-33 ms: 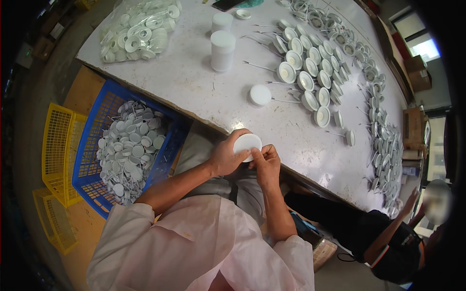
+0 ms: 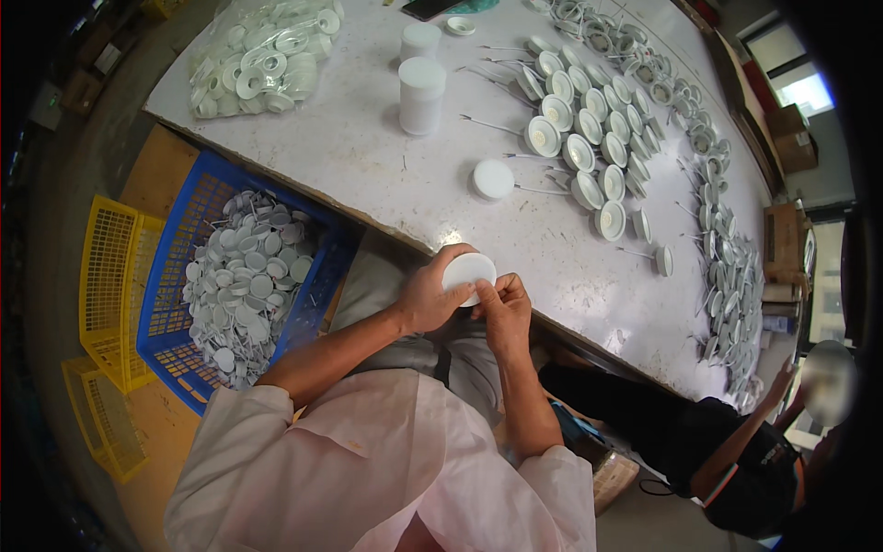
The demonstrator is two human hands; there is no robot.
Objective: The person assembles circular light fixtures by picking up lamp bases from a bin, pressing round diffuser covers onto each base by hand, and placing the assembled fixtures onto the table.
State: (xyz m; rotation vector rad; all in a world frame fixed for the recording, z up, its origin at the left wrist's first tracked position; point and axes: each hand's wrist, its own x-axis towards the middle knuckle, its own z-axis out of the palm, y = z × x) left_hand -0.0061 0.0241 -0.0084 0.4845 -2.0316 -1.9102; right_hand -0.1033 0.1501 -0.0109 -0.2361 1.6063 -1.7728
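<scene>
Over my lap, by the table's near edge, I hold a white round disc (image 2: 467, 272), seemingly a small lamp part. My left hand (image 2: 424, 296) is closed around its left side, thumb along the lower rim. At the right rim, the thumb and fingers of my right hand (image 2: 507, 311) are pinched together; what lies behind the disc is hidden. A similar white disc with a wire (image 2: 493, 179) lies on the table (image 2: 354, 175) just beyond. Farther off stand two stacks of white discs, a nearer stack (image 2: 422, 99) and a shorter-looking one (image 2: 420, 41).
Many white cup-shaped lamps with wires (image 2: 579, 152) spread over the table's right half. A clear bag of white rings (image 2: 262, 69) lies far left. Left of me, a blue basket (image 2: 175, 248) holds many white discs, beside yellow crates (image 2: 106, 285). Another person (image 2: 736, 469) is at right.
</scene>
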